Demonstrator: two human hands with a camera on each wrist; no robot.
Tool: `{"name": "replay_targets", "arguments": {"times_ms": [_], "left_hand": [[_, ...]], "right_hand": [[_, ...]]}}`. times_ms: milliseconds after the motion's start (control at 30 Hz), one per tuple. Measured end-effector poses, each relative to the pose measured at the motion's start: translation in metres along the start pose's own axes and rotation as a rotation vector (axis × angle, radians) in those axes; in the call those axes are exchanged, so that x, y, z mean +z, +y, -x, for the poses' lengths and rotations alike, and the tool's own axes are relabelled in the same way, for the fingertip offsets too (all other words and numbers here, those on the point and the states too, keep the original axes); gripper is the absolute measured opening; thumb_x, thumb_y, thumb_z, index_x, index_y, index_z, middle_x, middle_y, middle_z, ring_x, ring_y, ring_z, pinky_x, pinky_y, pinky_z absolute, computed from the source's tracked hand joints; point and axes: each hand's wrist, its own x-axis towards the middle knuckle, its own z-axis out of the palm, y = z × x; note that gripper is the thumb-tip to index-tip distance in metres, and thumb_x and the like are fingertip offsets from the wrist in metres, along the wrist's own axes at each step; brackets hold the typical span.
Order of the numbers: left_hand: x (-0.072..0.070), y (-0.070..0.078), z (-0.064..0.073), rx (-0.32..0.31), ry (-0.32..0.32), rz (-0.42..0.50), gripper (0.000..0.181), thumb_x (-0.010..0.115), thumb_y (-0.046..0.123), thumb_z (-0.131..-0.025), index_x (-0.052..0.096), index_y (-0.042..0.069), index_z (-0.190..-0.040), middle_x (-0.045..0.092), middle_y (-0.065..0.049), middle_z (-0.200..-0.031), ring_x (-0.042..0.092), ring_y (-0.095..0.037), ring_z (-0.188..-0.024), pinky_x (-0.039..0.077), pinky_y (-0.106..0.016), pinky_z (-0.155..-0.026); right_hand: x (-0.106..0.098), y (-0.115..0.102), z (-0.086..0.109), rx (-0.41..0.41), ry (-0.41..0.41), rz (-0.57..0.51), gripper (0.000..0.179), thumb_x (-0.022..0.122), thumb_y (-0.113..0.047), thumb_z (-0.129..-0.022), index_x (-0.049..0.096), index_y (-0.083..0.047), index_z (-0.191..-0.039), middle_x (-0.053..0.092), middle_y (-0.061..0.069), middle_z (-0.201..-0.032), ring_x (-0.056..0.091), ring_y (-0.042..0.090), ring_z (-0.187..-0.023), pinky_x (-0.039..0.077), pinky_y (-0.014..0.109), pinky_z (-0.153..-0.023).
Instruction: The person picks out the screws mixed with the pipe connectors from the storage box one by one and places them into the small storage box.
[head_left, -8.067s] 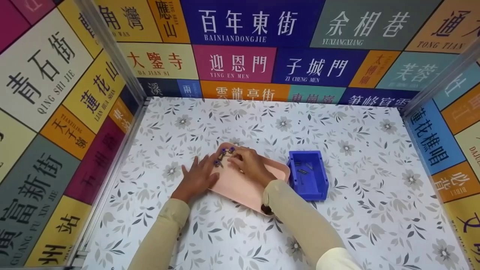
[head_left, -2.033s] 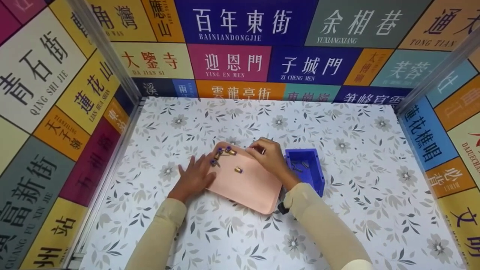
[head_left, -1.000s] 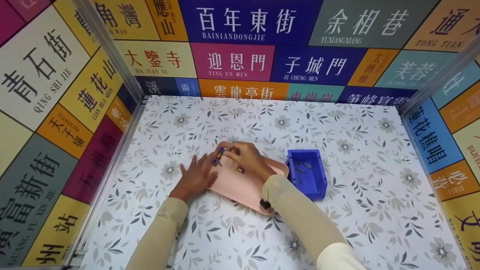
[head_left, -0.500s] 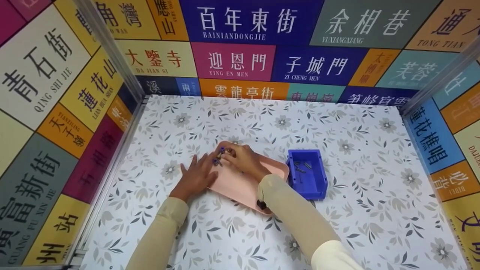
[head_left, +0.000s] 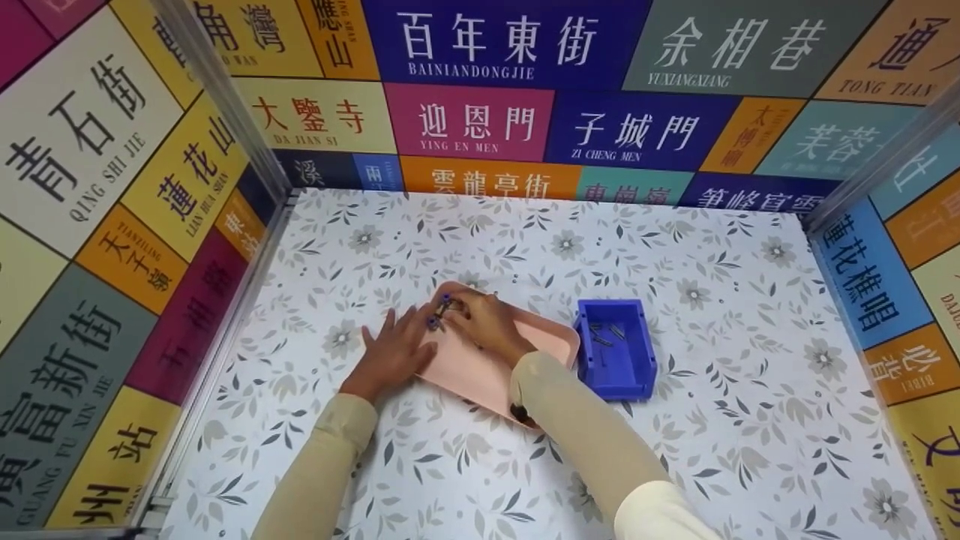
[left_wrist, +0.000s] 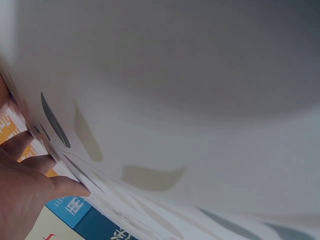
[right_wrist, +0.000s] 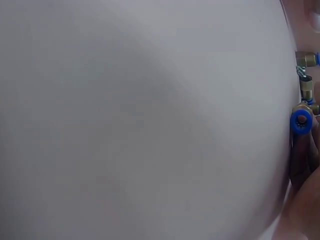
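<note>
A pink tray (head_left: pixel 466 384) lies tilted on the patterned tabletop. My left hand (head_left: pixel 394 352) rests at its left edge, fingers spread; the left wrist view shows only part of that hand. Over the tray, my right hand (head_left: pixel 487 324) has bent fingers among a small cluster of brass push-in fittings (head_left: pixel 433 322) with blue collars. In the right wrist view, fingers lie beside these fittings, one with a blue ring (right_wrist: pixel 301 121) facing the camera, and a threaded metal piece (right_wrist: pixel 301 71) shows between them. Whether the right fingertips pinch a piece is hidden.
A blue open bin (head_left: pixel 639 379) stands against the tray's right side, with several small dark metal pins or screws (head_left: pixel 615 330) inside. Walls with street-name panels (head_left: pixel 469 124) bound the table at the back and both sides.
Two seconds ago my right hand was at the tray's back right edge; it has moved left to the fittings and shifted slightly further left. It now covers most of a loose fitting. The left hand stays put.
</note>
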Motion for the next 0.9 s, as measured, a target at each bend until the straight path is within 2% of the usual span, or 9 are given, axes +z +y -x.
{"name": "replay_targets", "arguments": {"times_ms": [100,200,433,567,733,900], "left_hand": [[-0.0007,0.0006,0.0009,0.002,0.002,-0.008,0.067,0.041,0.053,-0.106,0.010,0.040,-0.164,0.025,-0.009,-0.170,0.013,-0.050,-0.155,0.004,-0.086,-0.109],[-0.0014,0.0011,0.0012,-0.001,0.000,-0.008,0.067,0.041,0.053,-0.106,0.010,0.040,-0.164,0.025,-0.009,-0.170,0.013,-0.050,-0.155,0.004,-0.086,-0.110],[-0.0013,0.0019,0.0004,-0.015,-0.012,0.001,0.068,0.040,0.054,-0.106,0.009,0.040,-0.164,0.023,-0.008,-0.171,0.011,-0.049,-0.156,0.001,-0.085,-0.111],[-0.0012,0.0021,-0.0005,-0.020,-0.018,-0.007,0.068,0.040,0.055,-0.106,0.009,0.040,-0.164,0.023,-0.009,-0.171,0.012,-0.049,-0.156,0.001,-0.085,-0.110],[-0.0018,0.0024,-0.0009,-0.028,-0.020,-0.018,0.068,0.040,0.055,-0.106,0.010,0.039,-0.165,0.023,-0.009,-0.171,0.012,-0.049,-0.156,0.003,-0.085,-0.111],[-0.0009,0.0010,-0.0003,-0.032,-0.022,-0.011,0.067,0.039,0.055,-0.106,0.010,0.040,-0.164,0.023,-0.008,-0.171,0.011,-0.048,-0.156,0.003,-0.084,-0.111]], "right_hand": [[0.0016,-0.0005,-0.0004,0.001,0.008,0.032,0.039,0.070,-0.029,-0.098,0.068,-0.016,-0.135,0.075,0.004,-0.121,0.072,0.021,-0.108,0.056,0.034,-0.099],[0.0027,-0.0010,-0.0007,-0.005,0.020,0.045,0.034,0.069,-0.025,-0.098,0.070,-0.016,-0.132,0.075,0.004,-0.123,0.071,0.022,-0.112,0.055,0.035,-0.100],[0.0044,-0.0013,-0.0011,-0.026,0.033,0.141,0.034,0.070,-0.028,-0.098,0.072,-0.016,-0.129,0.076,0.005,-0.120,0.074,0.021,-0.100,0.059,0.036,-0.090],[0.0051,-0.0011,-0.0012,-0.034,0.040,0.179,0.029,0.071,-0.029,-0.097,0.075,-0.017,-0.123,0.075,0.004,-0.120,0.074,0.022,-0.097,0.059,0.037,-0.087],[0.0061,-0.0006,-0.0010,-0.046,0.052,0.188,0.019,0.071,-0.028,-0.096,0.077,-0.016,-0.108,0.077,0.003,-0.105,0.072,0.022,-0.086,0.059,0.037,-0.080],[0.0069,0.0003,-0.0007,-0.036,0.064,0.149,0.012,0.073,-0.026,-0.095,0.075,-0.015,-0.095,0.074,0.001,-0.092,0.068,0.019,-0.077,0.057,0.035,-0.072]]}}
